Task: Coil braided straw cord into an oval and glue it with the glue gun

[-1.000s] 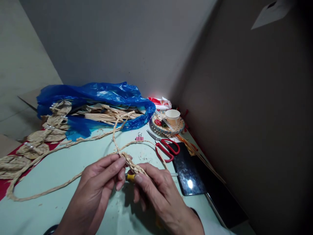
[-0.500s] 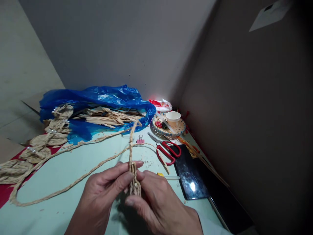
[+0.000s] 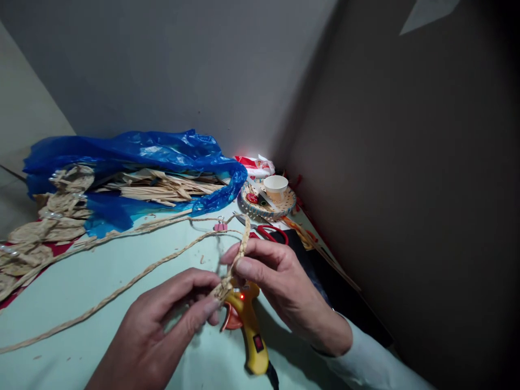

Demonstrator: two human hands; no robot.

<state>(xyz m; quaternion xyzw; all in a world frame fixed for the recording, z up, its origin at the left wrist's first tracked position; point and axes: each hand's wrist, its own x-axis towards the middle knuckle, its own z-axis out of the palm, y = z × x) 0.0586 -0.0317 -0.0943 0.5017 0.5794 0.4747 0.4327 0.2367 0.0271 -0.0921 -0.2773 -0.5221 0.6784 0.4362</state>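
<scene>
In my left hand (image 3: pixel 170 319) a folded piece of straw braid (image 3: pixel 221 290) is pinched between thumb and fingers. My right hand (image 3: pixel 276 281) grips the braided straw cord (image 3: pixel 244 244) just above that piece, with thumb and forefinger closed on it and the end sticking up. Below my hands lies a yellow hot glue gun (image 3: pixel 254 325) with an orange trigger, a lit red light and a black cable; its front part is hidden behind my fingers and the braid. A long cord (image 3: pixel 134 279) runs in a loop across the table to the left.
A blue plastic bag (image 3: pixel 134 149) holds straw strips (image 3: pixel 162 187). Straw flower pieces (image 3: pixel 67 225) with beads lie left. A pink binder clip (image 3: pixel 220 226), red-handled scissors (image 3: pixel 272 234) and a woven tray (image 3: pixel 288 205) with a paper cup (image 3: pixel 275 188) stand behind my hands. Walls close in behind and right.
My right hand has risen from the lower end of the braid to its upper part. The braided piece has tilted, and the glue gun has come into sight below. The view has swung right.
</scene>
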